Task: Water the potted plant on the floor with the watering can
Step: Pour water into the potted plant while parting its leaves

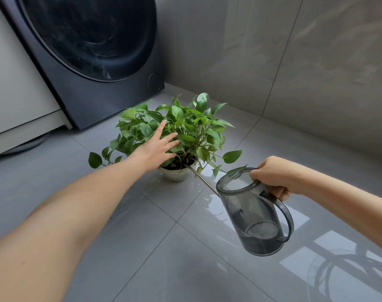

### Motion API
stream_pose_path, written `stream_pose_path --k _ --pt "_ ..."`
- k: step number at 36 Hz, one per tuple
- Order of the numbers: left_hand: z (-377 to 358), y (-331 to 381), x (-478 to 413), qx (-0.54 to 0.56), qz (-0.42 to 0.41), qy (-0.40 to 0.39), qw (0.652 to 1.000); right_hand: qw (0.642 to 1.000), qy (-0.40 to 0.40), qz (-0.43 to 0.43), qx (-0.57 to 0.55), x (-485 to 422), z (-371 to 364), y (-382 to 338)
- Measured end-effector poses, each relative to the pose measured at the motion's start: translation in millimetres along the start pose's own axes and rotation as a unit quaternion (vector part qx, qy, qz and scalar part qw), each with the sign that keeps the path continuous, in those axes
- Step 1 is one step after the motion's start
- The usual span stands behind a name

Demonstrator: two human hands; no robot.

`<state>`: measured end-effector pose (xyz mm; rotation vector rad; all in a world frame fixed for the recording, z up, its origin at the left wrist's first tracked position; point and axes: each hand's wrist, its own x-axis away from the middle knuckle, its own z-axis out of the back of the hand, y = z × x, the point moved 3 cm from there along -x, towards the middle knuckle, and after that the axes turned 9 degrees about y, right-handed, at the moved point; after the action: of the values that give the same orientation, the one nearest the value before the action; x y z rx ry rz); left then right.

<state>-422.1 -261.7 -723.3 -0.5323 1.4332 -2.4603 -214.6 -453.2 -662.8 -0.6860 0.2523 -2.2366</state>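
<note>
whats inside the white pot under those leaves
Dark soil and stem bases show by the near rim of the pot, where the spout of the watering can reaches in. The left hand and leaves cover the rest.

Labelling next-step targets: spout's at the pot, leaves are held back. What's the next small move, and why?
Probably tip the watering can further forward. Its spout tip sits over the soil at the pot rim, the left hand presses the leaves aside, and the right hand grips the can, yet the water lies low at its base.
</note>
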Motion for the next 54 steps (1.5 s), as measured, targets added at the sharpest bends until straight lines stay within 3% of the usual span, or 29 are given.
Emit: stream_pose_path --k 54 --pt "-2.4 0.9 -0.7 -0.014 -0.002 0.009 1.000 0.999 0.037 -0.010 0.020 1.0 10.4 -8.2"
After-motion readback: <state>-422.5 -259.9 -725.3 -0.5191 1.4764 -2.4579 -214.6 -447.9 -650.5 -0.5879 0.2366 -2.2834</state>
